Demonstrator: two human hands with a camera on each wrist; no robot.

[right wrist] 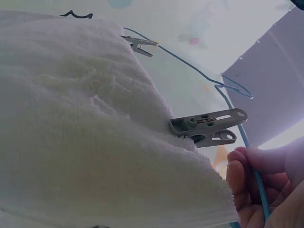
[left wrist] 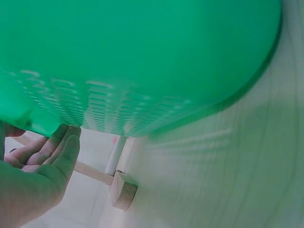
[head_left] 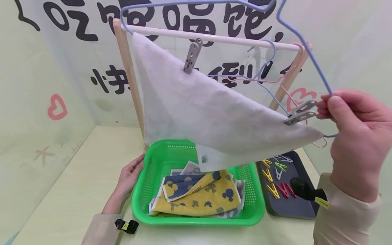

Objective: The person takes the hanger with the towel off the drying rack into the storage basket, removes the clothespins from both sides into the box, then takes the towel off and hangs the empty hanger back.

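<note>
A white cloth (head_left: pixel 190 105) hangs draped on a blue wire hanger (head_left: pixel 318 68) raised above a green basket (head_left: pixel 196 222), its upper edge sloping down toward the right, with one gray clip (head_left: pixel 193 56) near the middle of that edge and a second gray clip (right wrist: pixel 204 124) near its lower end. The right hand (head_left: pixel 358 126) has its grip closed on the hanger's wire at the lower right corner, thumb and fingers together around it and just beside the second clip. The left hand (head_left: pixel 130 175) rests at the basket's left side, its grip loose, the fingers touching the outer wall near the rim. The cloth looks light, soft and limp, with a fuzzy pile that should not slip much under fingertips; the hanger seems thin and light but stiff, so the wire is the surer hold, while the clips appear to keep the fabric from sliding down the slope. Patterned yellow-and-blue fabric (head_left: pixel 199 200) lies folded in the basket on the pale worktop (head_left: pixel 76 190), colored clothespins (head_left: pixel 267 175) sit in a dark tray (head_left: pixel 294 211) beside it, and a rack (head_left: pixel 214 36) with more hangers stands behind.
</note>
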